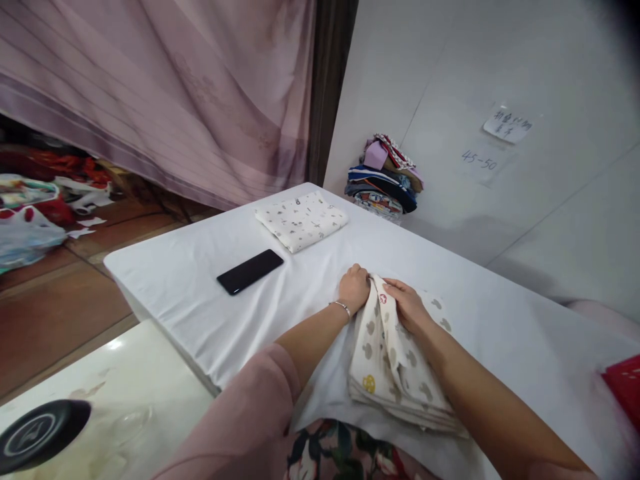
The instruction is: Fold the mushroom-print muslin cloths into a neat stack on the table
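Observation:
A white cloth with grey, yellow and red prints (395, 363) lies in folded layers at the table's near edge, in front of my body. My left hand (355, 288), with a bracelet at its wrist, is closed on the cloth's far left corner. Close beside it, my right hand (407, 305) pinches the top layer, thumb and fingers around a raised fold. The two hands are a short way apart, and the cloth is bunched between them. My right palm and forearm hide part of the cloth's right side.
On the white-covered table (185, 293) lie a black phone (251, 271) and a folded white printed cloth (301, 220). Folded clothes (384, 177) are piled by the wall. A white surface with a black round object (45, 433) stands at lower left. Something red (625, 387) sits at right.

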Action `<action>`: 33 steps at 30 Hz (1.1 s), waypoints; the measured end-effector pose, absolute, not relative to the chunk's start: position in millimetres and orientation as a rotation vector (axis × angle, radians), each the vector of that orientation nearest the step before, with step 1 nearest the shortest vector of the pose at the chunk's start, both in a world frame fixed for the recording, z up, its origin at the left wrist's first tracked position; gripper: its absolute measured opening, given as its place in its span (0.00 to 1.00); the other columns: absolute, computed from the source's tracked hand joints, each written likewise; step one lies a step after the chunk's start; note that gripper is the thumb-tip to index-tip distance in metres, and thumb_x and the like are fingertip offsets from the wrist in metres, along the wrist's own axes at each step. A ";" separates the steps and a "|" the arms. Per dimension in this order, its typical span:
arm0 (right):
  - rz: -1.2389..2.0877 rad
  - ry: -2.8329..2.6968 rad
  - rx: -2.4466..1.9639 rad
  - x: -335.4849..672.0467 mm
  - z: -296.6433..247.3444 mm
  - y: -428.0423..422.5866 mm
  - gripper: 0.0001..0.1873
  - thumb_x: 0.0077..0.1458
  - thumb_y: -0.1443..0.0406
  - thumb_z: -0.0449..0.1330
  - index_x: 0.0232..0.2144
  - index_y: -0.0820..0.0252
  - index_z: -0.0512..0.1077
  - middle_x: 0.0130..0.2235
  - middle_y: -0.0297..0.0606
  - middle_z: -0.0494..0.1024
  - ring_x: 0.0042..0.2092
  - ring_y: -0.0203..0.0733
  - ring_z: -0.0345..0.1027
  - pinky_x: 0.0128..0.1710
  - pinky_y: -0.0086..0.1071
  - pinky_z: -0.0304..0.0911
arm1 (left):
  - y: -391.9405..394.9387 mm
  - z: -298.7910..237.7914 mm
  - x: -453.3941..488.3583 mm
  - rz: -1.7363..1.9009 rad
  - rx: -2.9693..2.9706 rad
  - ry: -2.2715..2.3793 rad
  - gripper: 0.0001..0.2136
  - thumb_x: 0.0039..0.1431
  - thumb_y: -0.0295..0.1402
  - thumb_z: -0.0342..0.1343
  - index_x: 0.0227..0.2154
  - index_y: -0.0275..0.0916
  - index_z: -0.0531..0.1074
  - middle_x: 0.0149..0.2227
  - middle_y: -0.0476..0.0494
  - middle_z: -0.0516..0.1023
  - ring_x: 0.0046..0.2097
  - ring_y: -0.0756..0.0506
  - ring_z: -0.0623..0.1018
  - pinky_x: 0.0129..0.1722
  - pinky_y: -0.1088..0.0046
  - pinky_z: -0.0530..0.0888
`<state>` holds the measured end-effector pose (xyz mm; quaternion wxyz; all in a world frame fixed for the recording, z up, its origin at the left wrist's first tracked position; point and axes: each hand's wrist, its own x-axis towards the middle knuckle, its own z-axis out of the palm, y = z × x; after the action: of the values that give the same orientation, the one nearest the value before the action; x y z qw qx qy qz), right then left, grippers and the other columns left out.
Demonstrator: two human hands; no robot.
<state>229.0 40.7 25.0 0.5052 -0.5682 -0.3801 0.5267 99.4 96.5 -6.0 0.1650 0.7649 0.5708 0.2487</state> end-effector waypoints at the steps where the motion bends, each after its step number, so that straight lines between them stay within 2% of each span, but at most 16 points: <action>1: 1.279 -0.951 -1.386 228.8 23.8 40.6 0.19 0.39 0.58 0.67 0.36 0.58 0.74 0.27 0.32 0.77 0.27 0.36 0.68 0.25 0.28 0.63 | 97.5 -5.7 99.2 0.689 2.185 1.638 0.09 0.61 0.29 0.45 0.37 0.38 0.71 0.41 0.41 0.68 0.43 0.46 0.70 0.41 0.70 0.67; 4: 1.330 -1.072 -1.416 228.5 25.1 40.1 0.18 0.45 0.54 0.63 0.38 0.56 0.73 0.26 0.31 0.74 0.23 0.33 0.65 0.20 0.26 0.61 | 100.5 -6.1 98.5 0.672 2.209 1.630 0.10 0.61 0.31 0.45 0.35 0.37 0.71 0.41 0.40 0.69 0.44 0.45 0.70 0.41 0.70 0.67; 7: 1.170 -1.268 -1.480 234.9 32.4 40.9 0.19 0.49 0.52 0.59 0.38 0.58 0.73 0.30 0.36 0.75 0.27 0.36 0.68 0.23 0.29 0.65 | 103.1 -7.1 98.0 0.686 2.224 1.581 0.09 0.60 0.30 0.45 0.33 0.38 0.71 0.40 0.41 0.70 0.42 0.46 0.71 0.40 0.72 0.67; 9: 0.813 -1.509 -1.567 246.1 35.9 42.2 0.20 0.51 0.52 0.56 0.42 0.57 0.72 0.40 0.41 0.76 0.39 0.43 0.70 0.34 0.35 0.68 | 103.8 -6.5 97.5 0.699 2.226 1.546 0.09 0.60 0.29 0.46 0.33 0.38 0.71 0.39 0.42 0.70 0.41 0.47 0.71 0.38 0.73 0.67; 10: 0.602 -1.641 -1.619 253.5 35.7 42.8 0.21 0.52 0.52 0.54 0.45 0.57 0.71 0.46 0.43 0.74 0.46 0.47 0.67 0.41 0.39 0.67 | 103.9 -5.4 97.1 0.700 2.227 1.531 0.09 0.59 0.29 0.46 0.33 0.37 0.71 0.39 0.42 0.70 0.41 0.47 0.71 0.38 0.73 0.67; 12: 0.263 -1.861 -1.782 269.4 30.2 42.9 0.25 0.54 0.53 0.52 0.51 0.57 0.67 0.56 0.44 0.66 0.58 0.51 0.56 0.54 0.47 0.56 | 103.8 -1.7 95.2 0.684 2.224 1.503 0.09 0.59 0.29 0.45 0.33 0.37 0.71 0.40 0.42 0.70 0.40 0.47 0.72 0.38 0.73 0.67; 14: 0.139 -1.975 -2.027 282.4 19.3 41.7 0.27 0.57 0.52 0.48 0.54 0.59 0.64 0.59 0.46 0.62 0.62 0.53 0.49 0.58 0.51 0.46 | 103.9 3.1 91.8 0.664 2.226 1.469 0.09 0.59 0.30 0.45 0.33 0.38 0.71 0.41 0.42 0.70 0.39 0.48 0.72 0.37 0.73 0.67; 18: 0.075 -2.109 -2.171 290.9 0.4 39.3 0.29 0.61 0.51 0.41 0.59 0.58 0.58 0.61 0.43 0.59 0.63 0.48 0.47 0.60 0.49 0.42 | 105.4 9.0 81.4 0.687 2.233 1.411 0.07 0.56 0.30 0.48 0.32 0.38 0.70 0.39 0.43 0.71 0.38 0.47 0.72 0.36 0.73 0.67; 26: 0.091 -2.145 -2.166 280.5 9.9 43.0 0.30 0.61 0.51 0.39 0.59 0.58 0.58 0.61 0.44 0.60 0.62 0.48 0.48 0.60 0.48 0.43 | 112.6 2.0 66.6 0.796 2.165 1.212 0.05 0.50 0.26 0.49 0.27 0.37 0.70 0.33 0.45 0.74 0.35 0.49 0.72 0.36 0.75 0.68; 30: 0.024 -2.203 -2.102 277.9 10.8 43.9 0.30 0.61 0.49 0.38 0.60 0.53 0.56 0.63 0.40 0.56 0.64 0.49 0.44 0.60 0.50 0.41 | 120.9 3.5 59.6 0.772 2.126 1.129 0.06 0.48 0.26 0.48 0.25 0.38 0.70 0.30 0.48 0.74 0.33 0.50 0.71 0.33 0.76 0.67; 33: 0.056 -2.255 -2.127 278.0 8.7 45.5 0.29 0.61 0.50 0.37 0.60 0.52 0.55 0.62 0.39 0.58 0.63 0.48 0.47 0.59 0.49 0.43 | 124.5 4.5 56.7 0.719 2.136 1.191 0.06 0.48 0.26 0.48 0.23 0.38 0.69 0.27 0.49 0.73 0.30 0.49 0.70 0.30 0.75 0.66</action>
<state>278.0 45.5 8.7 0.0207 -0.6859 -0.7272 0.0182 56.7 124.5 4.5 0.2920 0.8014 0.4470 0.2697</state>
